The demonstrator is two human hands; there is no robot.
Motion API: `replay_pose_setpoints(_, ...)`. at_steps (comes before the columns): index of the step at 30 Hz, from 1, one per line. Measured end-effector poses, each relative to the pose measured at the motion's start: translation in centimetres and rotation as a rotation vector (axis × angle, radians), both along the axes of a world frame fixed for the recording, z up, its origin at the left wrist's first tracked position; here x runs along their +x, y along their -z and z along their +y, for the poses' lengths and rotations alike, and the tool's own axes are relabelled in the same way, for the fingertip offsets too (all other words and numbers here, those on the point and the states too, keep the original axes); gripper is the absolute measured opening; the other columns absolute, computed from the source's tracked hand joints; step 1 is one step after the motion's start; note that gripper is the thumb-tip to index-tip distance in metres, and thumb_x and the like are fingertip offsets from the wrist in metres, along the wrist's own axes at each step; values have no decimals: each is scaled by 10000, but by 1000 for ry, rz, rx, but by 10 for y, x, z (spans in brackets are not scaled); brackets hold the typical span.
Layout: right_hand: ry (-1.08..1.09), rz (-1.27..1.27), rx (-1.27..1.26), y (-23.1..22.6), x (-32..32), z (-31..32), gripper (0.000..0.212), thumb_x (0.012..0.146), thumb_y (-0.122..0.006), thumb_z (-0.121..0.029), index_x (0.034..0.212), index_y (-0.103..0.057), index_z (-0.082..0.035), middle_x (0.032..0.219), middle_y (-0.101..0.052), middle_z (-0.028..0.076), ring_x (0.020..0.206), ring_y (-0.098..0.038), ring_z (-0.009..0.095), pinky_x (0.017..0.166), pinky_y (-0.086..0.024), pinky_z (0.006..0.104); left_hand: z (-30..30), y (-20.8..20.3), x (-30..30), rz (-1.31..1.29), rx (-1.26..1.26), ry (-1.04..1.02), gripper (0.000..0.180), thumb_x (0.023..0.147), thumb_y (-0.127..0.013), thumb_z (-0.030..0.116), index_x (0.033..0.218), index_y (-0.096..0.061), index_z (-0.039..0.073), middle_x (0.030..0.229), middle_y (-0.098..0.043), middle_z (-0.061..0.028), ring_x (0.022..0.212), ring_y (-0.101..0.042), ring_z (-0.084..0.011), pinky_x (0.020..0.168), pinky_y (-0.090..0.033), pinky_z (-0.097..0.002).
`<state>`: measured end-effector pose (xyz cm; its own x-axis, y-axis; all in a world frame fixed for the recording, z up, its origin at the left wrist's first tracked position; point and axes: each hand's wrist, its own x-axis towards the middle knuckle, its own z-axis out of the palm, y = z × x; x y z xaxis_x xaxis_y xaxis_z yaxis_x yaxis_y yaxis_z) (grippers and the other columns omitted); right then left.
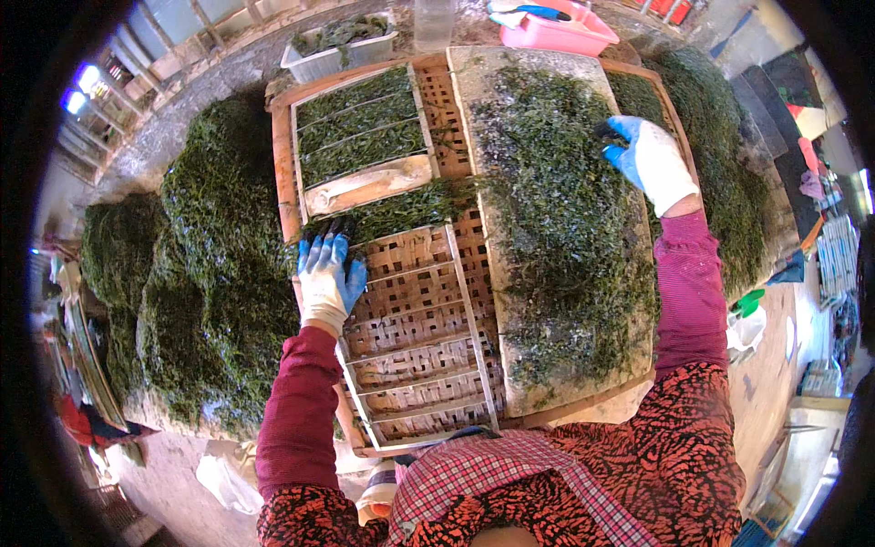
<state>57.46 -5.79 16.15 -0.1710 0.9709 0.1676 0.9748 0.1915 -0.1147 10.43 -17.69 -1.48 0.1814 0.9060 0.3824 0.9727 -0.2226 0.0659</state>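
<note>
A white slatted frame [470, 319] lies on a woven base [480, 273], its long axis running near to far, far end leaning left. The left hand [326, 273] rests, fingers extended, on green leaves [401, 215] across it; the right hand [652, 164] curls over a leaf-covered board [469, 100], its grip unclear.

My left hand [326, 281] is at the left rail of a slatted frame [470, 324], fingertips at a band of leaves [396, 214], with a block [369, 185] and more leaves [355, 123] beyond and bare slats nearer me. Right of that hand, past a strip of the tray [436, 100] under the frame, lies a leaf-covered board [463, 82], my right hand [652, 164] at its right edge. Mounds flank both hands outward, left [228, 264] and right [725, 173]; ahead of them stand a tub [346, 62] and a basin [551, 36].
</note>
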Motion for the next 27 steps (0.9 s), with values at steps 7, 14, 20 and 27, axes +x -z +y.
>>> replay_pose_setpoints(7, -35, -181, 139, 72, -22, -20, 443, 767, -768, -205, 1193, -680, -117, 1196, -667, 173, 1078, -647, 330, 954, -488, 435, 0, 5, 1, -14, 36, 6, 474, 817, -634, 257, 1209, -595, -6, 1275, -608, -219, 1209, -549, -408, 1132, -335, -531)
replay_pose_setpoints(14, 142, 1080, 107, 43, 4, 0, 267, 829, -677, 78, 1084, -696, 1, 955, -716, 36, 830, -621, 128, 769, -510, 272, -2, 3, 0, -17, 33, -8, 471, 828, -629, 263, 1220, -592, 6, 1285, -608, -212, 1210, -552, -399, 1133, -334, -525)
replay_pose_setpoints(20, 22, 1168, 236, 10, 27, 13, 266, 838, -678, 80, 1087, -683, -13, 1002, -700, 31, 869, -602, 144, 801, -512, 291, -2, 1, 0, -9, -19, 1, 544, 853, -619, 339, 1286, -571, 14, 1339, -577, -194, 1242, -531, -373, 1154, -299, -514)
replay_pose_setpoints(27, -227, 1073, 352, -92, -15, 16, 250, 904, -654, -12, 1144, -698, -65, 1038, -720, 25, 876, -644, 130, 790, -530, 284, -1, 3, -3, -65, -5, 4, 497, 824, -628, 285, 1240, -574, 18, 1317, -586, -203, 1223, -534, -402, 1141, -308, -532)
